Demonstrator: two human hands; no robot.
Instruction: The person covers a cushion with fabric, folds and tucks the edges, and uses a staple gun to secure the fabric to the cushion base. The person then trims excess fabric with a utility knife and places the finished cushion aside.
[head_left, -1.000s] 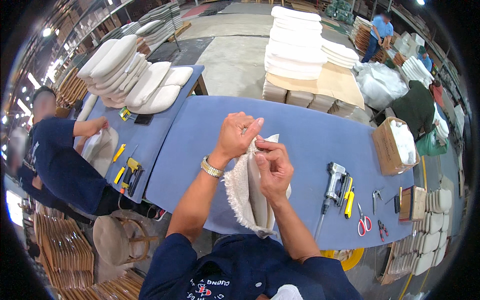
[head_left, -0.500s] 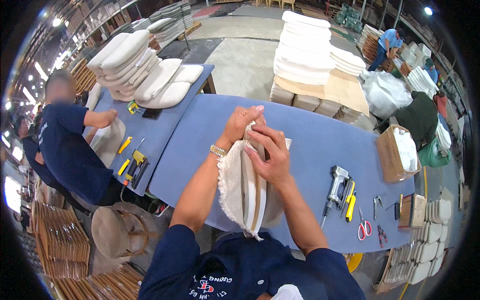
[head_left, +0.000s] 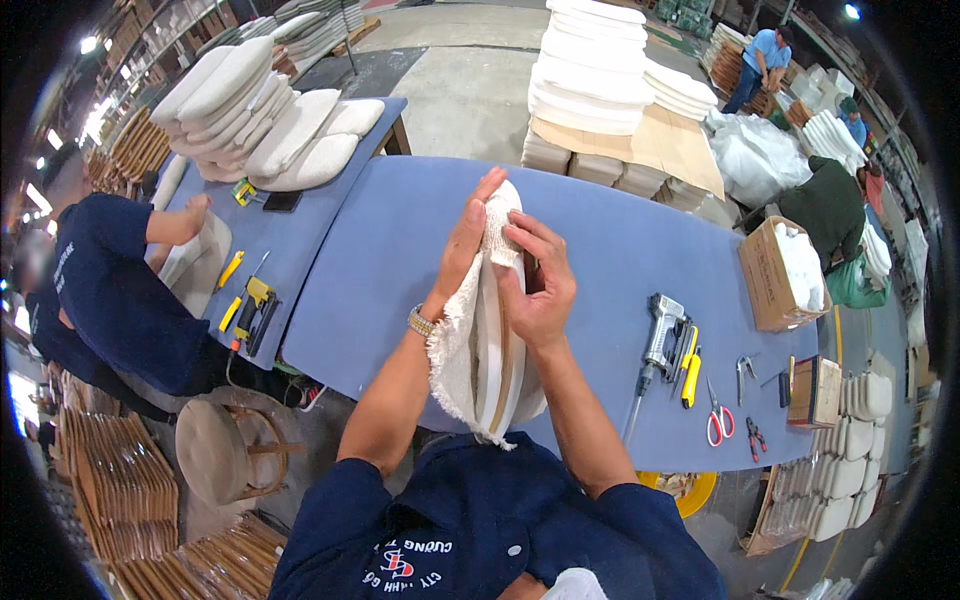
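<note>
While standing on edge above the blue worktable (head_left: pixel 620 260), seat pad (head_left: pixel 497 350) clamped between left hand (head_left: pixel 465 240) and right hand (head_left: pixel 540 285), both pulling cream fabric cover (head_left: pixel 455 350) over top end; likely next: a firm downward tug, then stapling

A seat cushion (head_left: pixel 497 340), a pale foam pad on a thin wooden board half-sleeved in frayed cream fabric, stands on edge above the blue desk (head_left: pixel 600 250), its top corner wrapped tight in cloth.
</note>
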